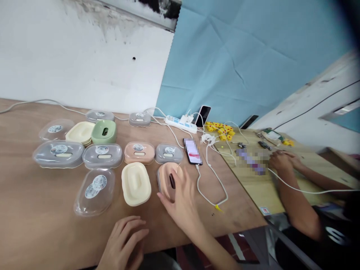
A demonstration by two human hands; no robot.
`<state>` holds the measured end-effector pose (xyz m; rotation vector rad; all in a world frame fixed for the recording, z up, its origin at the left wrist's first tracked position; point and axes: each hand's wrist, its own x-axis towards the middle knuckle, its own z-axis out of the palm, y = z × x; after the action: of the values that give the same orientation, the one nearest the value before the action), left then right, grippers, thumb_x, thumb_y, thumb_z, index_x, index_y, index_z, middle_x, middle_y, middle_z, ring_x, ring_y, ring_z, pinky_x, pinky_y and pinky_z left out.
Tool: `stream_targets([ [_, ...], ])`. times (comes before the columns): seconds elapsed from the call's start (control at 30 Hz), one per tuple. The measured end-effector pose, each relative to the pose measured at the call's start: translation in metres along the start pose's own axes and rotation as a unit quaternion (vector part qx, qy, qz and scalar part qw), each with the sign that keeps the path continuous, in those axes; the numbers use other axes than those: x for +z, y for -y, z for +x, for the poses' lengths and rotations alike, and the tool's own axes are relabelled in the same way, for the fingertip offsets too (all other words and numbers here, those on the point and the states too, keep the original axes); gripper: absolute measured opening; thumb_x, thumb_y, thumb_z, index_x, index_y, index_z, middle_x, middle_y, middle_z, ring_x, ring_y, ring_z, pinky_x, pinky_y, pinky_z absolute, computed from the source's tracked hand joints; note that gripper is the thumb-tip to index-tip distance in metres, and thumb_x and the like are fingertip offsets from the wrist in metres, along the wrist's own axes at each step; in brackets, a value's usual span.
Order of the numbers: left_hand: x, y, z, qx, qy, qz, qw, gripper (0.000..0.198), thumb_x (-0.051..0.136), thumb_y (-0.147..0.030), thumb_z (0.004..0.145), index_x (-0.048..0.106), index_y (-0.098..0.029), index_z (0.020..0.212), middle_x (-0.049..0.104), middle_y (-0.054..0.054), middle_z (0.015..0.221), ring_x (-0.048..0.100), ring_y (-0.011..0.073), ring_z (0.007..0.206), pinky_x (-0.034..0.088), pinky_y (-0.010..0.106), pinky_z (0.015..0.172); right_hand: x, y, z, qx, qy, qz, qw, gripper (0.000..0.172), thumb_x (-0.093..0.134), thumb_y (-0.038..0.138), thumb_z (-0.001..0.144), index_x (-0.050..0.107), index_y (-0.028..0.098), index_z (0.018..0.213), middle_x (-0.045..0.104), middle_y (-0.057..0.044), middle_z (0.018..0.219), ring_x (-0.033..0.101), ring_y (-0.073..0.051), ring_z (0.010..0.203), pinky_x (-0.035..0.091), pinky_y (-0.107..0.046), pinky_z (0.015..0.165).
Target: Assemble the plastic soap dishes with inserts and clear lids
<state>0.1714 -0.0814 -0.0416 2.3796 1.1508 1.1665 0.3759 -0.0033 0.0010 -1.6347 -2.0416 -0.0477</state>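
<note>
My right hand [184, 202] is on a pink soap box [166, 178] with a dark slot in its top, the thumb at its near left side and the fingers over its top and right. A greyish clear edge shows along that box's left side. Just left of it lies a cream oval tray [136, 183]. My left hand [123, 240] hovers by the table's front edge, fingers loosely bent and apart, holding nothing. A clear lid [95, 193] with two round stickers lies further left. Behind stand a lidded pink box [139, 153] and a lidded grey box [168, 153].
More lidded boxes [58, 153], stacked cream trays [80, 133] and a green box [104, 132] stand at left. A phone [192, 151] on a cable and a power strip [180, 123] are at right. Another person's hands [282, 160] rest on the adjoining table [292, 202].
</note>
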Motion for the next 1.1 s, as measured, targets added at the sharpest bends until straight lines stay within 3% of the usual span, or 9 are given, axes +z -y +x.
stream_targets([
  [0.17, 0.001, 0.005, -0.003, -0.048, -0.022, -0.034, 0.998, 0.032, 0.047, -0.001, 0.083, 0.057, -0.019, 0.108, 0.060, 0.010, 0.105, 0.052, 0.0227, 0.108, 0.048, 0.035, 0.087, 0.007, -0.025, -0.013, 0.059, 0.094, 0.013, 0.994, 0.065, 0.054, 0.033, 0.087, 0.026, 0.025, 0.145, 0.024, -0.018, 0.148, 0.029, -0.041, 0.136, 0.042, -0.058, 0.098],
  [0.23, 0.000, 0.006, -0.005, -0.062, -0.028, -0.038, 0.997, 0.031, 0.047, -0.002, 0.084, 0.057, -0.019, 0.108, 0.059, 0.010, 0.104, 0.052, 0.0224, 0.107, 0.048, 0.035, 0.087, 0.003, -0.034, -0.012, 0.072, 0.102, 0.040, 0.991, 0.071, 0.055, 0.033, 0.086, 0.020, 0.025, 0.146, 0.026, -0.016, 0.148, 0.027, -0.038, 0.138, 0.041, -0.055, 0.101],
  [0.33, 0.001, 0.007, -0.007, -0.055, -0.025, -0.026, 0.998, 0.030, 0.048, -0.003, 0.084, 0.056, -0.019, 0.108, 0.059, 0.010, 0.105, 0.052, 0.0215, 0.106, 0.048, 0.034, 0.086, -0.002, -0.042, -0.009, 0.090, 0.108, 0.072, 0.988, 0.080, 0.058, 0.031, 0.082, 0.012, 0.025, 0.148, 0.036, -0.014, 0.141, 0.036, -0.033, 0.134, 0.038, -0.052, 0.105],
  [0.47, -0.002, 0.011, -0.002, -0.034, -0.020, 0.044, 0.998, 0.029, 0.049, -0.005, 0.084, 0.056, -0.017, 0.111, 0.060, 0.011, 0.108, 0.051, 0.0214, 0.107, 0.047, 0.032, 0.088, -0.001, -0.047, -0.007, 0.124, 0.105, 0.094, 0.982, 0.087, 0.063, 0.030, 0.077, 0.013, 0.023, 0.148, 0.043, -0.013, 0.130, 0.042, -0.032, 0.128, 0.039, -0.050, 0.103],
  [0.6, -0.010, 0.021, 0.011, -0.016, -0.017, 0.184, 0.983, 0.033, 0.050, -0.013, 0.089, 0.054, -0.014, 0.121, 0.062, 0.011, 0.117, 0.051, 0.0264, 0.111, 0.043, 0.038, 0.089, 0.001, -0.047, -0.006, 0.112, 0.097, 0.105, 0.983, 0.087, 0.063, 0.033, 0.077, 0.014, 0.023, 0.147, 0.043, -0.012, 0.131, 0.040, -0.031, 0.129, 0.038, -0.049, 0.104],
  [0.7, -0.014, 0.029, 0.026, 0.007, -0.009, 0.256, 0.967, 0.027, 0.049, -0.016, 0.091, 0.058, -0.015, 0.117, 0.065, 0.009, 0.117, 0.053, 0.0300, 0.111, 0.040, 0.041, 0.087, 0.002, -0.043, -0.007, 0.114, 0.095, 0.091, 0.985, 0.086, 0.064, 0.038, 0.078, 0.016, 0.021, 0.147, 0.045, -0.013, 0.129, 0.041, -0.033, 0.128, 0.039, -0.050, 0.102],
  [0.8, -0.018, 0.035, 0.038, 0.022, -0.003, 0.269, 0.963, 0.020, 0.046, -0.014, 0.093, 0.063, -0.018, 0.103, 0.070, 0.005, 0.106, 0.058, 0.0281, 0.106, 0.037, 0.042, 0.088, 0.003, -0.037, -0.008, 0.124, 0.091, 0.077, 0.985, 0.087, 0.065, 0.041, 0.078, 0.017, 0.020, 0.147, 0.045, -0.015, 0.128, 0.041, -0.034, 0.127, 0.039, -0.051, 0.101],
  [0.9, -0.022, 0.040, 0.042, 0.032, 0.017, 0.260, 0.965, 0.024, 0.041, -0.013, 0.095, 0.064, -0.020, 0.093, 0.072, 0.001, 0.096, 0.062, 0.0257, 0.100, 0.034, 0.044, 0.091, 0.006, -0.030, -0.009, 0.133, 0.089, 0.081, 0.984, 0.087, 0.065, 0.041, 0.078, 0.017, 0.020, 0.147, 0.044, -0.015, 0.128, 0.042, -0.035, 0.125, 0.038, -0.052, 0.102],
  [1.1, -0.029, 0.044, 0.038, 0.048, 0.009, 0.246, 0.968, 0.021, 0.044, -0.014, 0.094, 0.062, -0.019, 0.104, 0.071, 0.004, 0.102, 0.063, 0.0240, 0.099, 0.038, 0.042, 0.091, 0.001, -0.024, -0.009, 0.150, 0.076, 0.135, 0.976, 0.066, 0.055, 0.043, 0.086, 0.028, 0.025, 0.143, 0.043, -0.013, 0.129, 0.046, -0.032, 0.123, 0.040, -0.052, 0.100],
])
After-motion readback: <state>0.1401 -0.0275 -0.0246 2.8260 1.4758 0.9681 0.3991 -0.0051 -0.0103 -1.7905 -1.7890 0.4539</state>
